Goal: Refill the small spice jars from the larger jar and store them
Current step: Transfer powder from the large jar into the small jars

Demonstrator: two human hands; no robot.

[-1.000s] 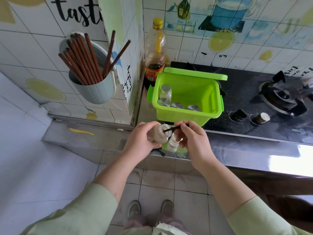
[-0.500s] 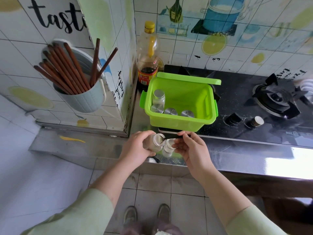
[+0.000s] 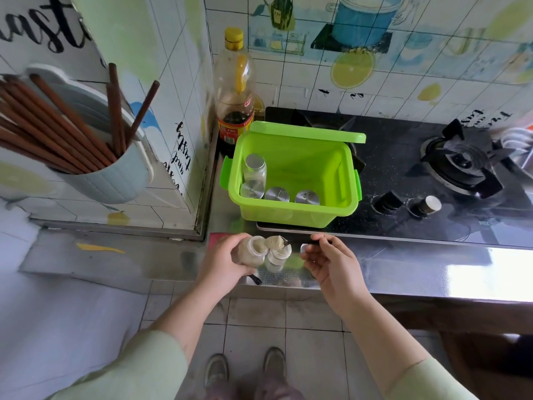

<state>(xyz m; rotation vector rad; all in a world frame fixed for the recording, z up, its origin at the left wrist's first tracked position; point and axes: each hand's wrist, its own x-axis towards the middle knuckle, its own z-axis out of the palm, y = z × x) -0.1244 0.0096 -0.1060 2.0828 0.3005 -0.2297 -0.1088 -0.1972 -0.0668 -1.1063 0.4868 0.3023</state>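
My left hand [image 3: 222, 262] grips the larger open jar [image 3: 252, 251] of beige powder, tilted toward a small open spice jar [image 3: 277, 256] that stands on the steel counter edge. My right hand [image 3: 331, 261] pinches a thin dark-handled spoon [image 3: 288, 243] whose heaped bowl of powder hovers over the small jar's mouth. A small silver lid [image 3: 304, 248] lies by my right fingers. Behind, a green plastic box [image 3: 340, 180] with its lid propped at the back holds several small silver-capped spice jars [image 3: 255, 171].
A dark sauce bottle [image 3: 236, 90] with a yellow cap stands in the corner behind the box. The black gas hob [image 3: 461, 166] with two knobs [image 3: 406, 202] lies to the right. A wall holder of brown chopsticks [image 3: 95, 157] hangs on the left.
The spoon has come out of the larger jar with a heap of powder and now sits over the small jar; my right hand has moved a little right.
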